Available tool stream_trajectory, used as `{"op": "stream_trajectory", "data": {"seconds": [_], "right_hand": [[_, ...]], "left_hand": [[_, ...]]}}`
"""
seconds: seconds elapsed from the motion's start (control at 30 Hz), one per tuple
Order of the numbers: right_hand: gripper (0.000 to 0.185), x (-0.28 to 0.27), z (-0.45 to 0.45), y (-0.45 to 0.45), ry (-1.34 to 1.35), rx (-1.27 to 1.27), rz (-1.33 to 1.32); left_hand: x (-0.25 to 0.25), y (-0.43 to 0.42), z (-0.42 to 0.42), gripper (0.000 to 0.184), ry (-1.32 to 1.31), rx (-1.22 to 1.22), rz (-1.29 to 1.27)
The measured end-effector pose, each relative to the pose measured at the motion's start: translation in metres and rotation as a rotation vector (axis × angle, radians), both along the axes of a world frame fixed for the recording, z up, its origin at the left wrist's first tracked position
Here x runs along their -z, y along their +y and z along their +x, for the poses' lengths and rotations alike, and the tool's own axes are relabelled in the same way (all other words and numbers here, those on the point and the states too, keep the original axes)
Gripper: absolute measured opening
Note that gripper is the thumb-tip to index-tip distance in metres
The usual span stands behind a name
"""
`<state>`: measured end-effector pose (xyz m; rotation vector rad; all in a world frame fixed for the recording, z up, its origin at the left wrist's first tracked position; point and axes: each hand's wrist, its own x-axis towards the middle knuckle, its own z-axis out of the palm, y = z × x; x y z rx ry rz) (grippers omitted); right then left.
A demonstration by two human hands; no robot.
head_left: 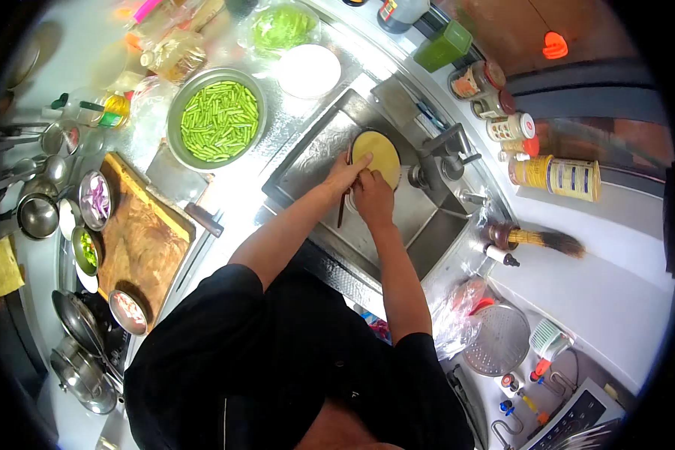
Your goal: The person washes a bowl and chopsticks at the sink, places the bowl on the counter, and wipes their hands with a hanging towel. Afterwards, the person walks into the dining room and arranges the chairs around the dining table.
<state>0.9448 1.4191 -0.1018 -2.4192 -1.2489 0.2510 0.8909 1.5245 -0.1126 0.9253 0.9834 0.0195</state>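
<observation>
Over the metal sink I see a round, pale-yellow pan-like thing with a dark rim. A thin brown strip, perhaps its handle, points down below my hands. My left hand is closed on the near-left edge of the yellow thing, thumb across its face. Close beside it, my right hand has its fingers curled in against the lower edge; what they hold is hidden. Part of a pale round item shows behind my right hand. The faucet stands at the sink's right side.
A bowl of cut green beans and a cleaver lie left of the sink. Beyond is a wooden cutting board with small bowls at its edge. A white plate sits behind. Jars and a brush line the right.
</observation>
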Motion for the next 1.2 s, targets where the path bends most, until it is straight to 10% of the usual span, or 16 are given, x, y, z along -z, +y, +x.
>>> {"op": "stream_trajectory", "data": {"seconds": [0.27,0.37,0.63,0.7,0.97,1.1,1.2], "right_hand": [[0.026,0.015,0.036,-0.067,-0.327,-0.396,-0.098],[0.033,-0.008,0.047,-0.073,-0.178,-0.250,-0.307],[0.032,0.016,0.007,-0.130,-0.217,0.242,-0.334],[0.031,0.018,0.005,-0.141,0.183,0.326,-0.241],[0.015,-0.007,0.121,-0.124,0.239,0.764,0.490],[0.066,-0.027,0.202,-0.084,0.454,0.865,0.380],[0.071,-0.033,0.214,-0.074,0.362,0.650,0.159]], "left_hand": [[0.032,0.031,-0.013,0.044,-0.020,0.123,-0.143],[0.086,0.022,-0.004,0.046,-0.096,0.084,-0.094],[0.044,0.009,0.013,0.028,-0.041,0.062,-0.110],[0.037,-0.004,0.019,0.023,-0.040,0.005,-0.201],[0.037,-0.027,0.021,0.016,-0.045,-0.001,-0.353],[0.040,-0.028,0.006,0.021,-0.081,0.044,-0.327],[0.036,-0.022,-0.005,0.030,-0.016,0.071,-0.233]]}}
